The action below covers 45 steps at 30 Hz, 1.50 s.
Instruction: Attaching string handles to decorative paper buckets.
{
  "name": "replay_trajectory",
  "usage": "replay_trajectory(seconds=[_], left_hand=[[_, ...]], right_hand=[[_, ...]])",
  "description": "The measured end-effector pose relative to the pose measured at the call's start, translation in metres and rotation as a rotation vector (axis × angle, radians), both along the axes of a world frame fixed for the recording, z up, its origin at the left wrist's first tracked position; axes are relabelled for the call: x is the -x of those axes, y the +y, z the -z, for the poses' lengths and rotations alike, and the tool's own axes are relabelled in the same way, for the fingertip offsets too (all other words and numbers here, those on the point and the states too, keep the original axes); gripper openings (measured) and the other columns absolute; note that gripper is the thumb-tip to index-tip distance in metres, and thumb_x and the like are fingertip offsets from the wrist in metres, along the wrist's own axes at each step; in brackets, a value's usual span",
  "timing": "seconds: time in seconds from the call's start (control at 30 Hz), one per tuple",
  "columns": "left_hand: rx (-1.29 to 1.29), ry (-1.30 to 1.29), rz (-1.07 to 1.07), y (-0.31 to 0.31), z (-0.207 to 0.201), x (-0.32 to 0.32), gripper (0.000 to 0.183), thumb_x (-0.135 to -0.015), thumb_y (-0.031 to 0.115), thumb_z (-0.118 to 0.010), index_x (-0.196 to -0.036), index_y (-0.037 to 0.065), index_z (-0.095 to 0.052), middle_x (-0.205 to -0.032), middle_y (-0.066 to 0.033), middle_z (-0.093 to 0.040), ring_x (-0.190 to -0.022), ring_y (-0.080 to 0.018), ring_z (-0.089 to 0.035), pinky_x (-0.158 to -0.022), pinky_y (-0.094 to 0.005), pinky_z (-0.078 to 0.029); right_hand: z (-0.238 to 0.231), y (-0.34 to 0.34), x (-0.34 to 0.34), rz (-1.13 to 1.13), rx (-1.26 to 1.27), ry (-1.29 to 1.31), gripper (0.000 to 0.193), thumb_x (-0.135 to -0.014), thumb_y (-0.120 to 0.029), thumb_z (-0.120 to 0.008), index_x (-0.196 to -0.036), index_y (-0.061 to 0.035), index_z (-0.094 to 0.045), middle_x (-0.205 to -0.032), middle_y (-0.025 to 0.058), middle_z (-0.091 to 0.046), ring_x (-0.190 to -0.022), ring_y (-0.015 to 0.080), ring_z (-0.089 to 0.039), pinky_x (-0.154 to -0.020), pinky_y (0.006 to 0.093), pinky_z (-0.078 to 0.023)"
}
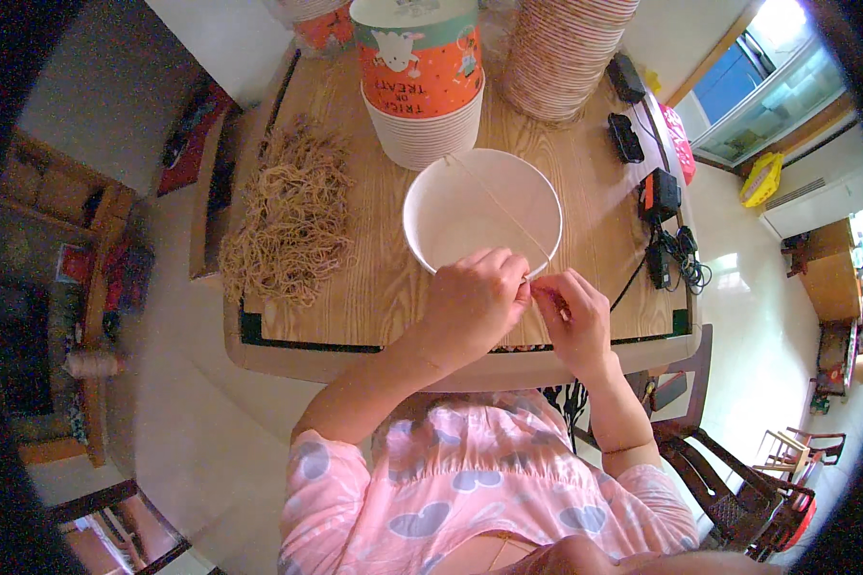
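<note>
A white paper bucket (441, 222) stands on the table in front of me, its open mouth facing up. Thin twine (494, 198) crosses that mouth from the far rim to the near right rim. There my left hand (475, 299) is closed, fingertips pinched on the twine against the rim. Close beside it, my right hand (577, 316) is also closed, thumb and forefinger pinching at the twine's end. My fingers hide the exact point where the twine meets the rim. A loose heap of tan twine pieces (292, 216) lies to the left.
Behind the bucket rises a nested stack of orange and green printed buckets (422, 86). A tall stack of nested buckets (566, 57) leans at the back right. Along the table's right side are a black tray-like object (625, 139), an orange-and-black device (660, 196) and coiled black cable (683, 259).
</note>
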<state>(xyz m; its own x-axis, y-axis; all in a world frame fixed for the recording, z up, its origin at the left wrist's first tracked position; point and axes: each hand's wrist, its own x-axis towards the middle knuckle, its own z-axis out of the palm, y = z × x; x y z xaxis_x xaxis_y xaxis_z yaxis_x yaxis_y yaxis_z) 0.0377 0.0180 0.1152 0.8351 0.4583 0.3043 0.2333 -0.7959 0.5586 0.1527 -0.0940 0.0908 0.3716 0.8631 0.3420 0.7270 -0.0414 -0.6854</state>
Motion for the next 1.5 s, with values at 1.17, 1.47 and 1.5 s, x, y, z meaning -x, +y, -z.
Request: replay_trajectory(seconds=[1.17, 1.47, 1.5], left_hand=[[-0.085, 0.035, -0.017, 0.003, 0.020, -0.003, 0.016, -0.072, 0.008, -0.059, -0.087, 0.002, -0.057, -0.078, -0.0114, -0.059, -0.074, -0.0268, -0.057, -0.068, -0.0364, -0.047], [-0.069, -0.030, -0.056, 0.008, 0.019, -0.001, 0.019, -0.070, 0.006, -0.060, -0.089, 0.005, -0.058, -0.078, -0.0082, -0.060, -0.074, -0.0238, -0.058, -0.066, -0.0345, -0.048], [-0.084, -0.021, -0.061, 0.009, 0.019, 0.000, 0.020, -0.068, 0.009, -0.062, -0.088, 0.008, -0.058, -0.077, -0.0053, -0.060, -0.074, -0.0216, -0.057, -0.065, -0.0329, -0.048]], right_hand=[[0.034, 0.010, -0.002, 0.064, -0.029, 0.082, 0.008, -0.073, -0.004, -0.062, -0.079, -0.0042, -0.057, -0.068, 0.0085, -0.052, -0.057, 0.0226, -0.051, -0.051, 0.0316, -0.043], [0.031, 0.008, -0.004, 0.027, -0.019, 0.025, 0.007, -0.073, -0.007, -0.062, -0.077, -0.0044, -0.057, -0.069, 0.0094, -0.052, -0.064, 0.0270, -0.052, -0.057, 0.0355, -0.043], [0.032, 0.009, -0.004, 0.034, -0.014, 0.038, 0.007, -0.073, -0.007, -0.062, -0.077, -0.0045, -0.057, -0.069, 0.0093, -0.053, -0.064, 0.0268, -0.052, -0.057, 0.0352, -0.043]])
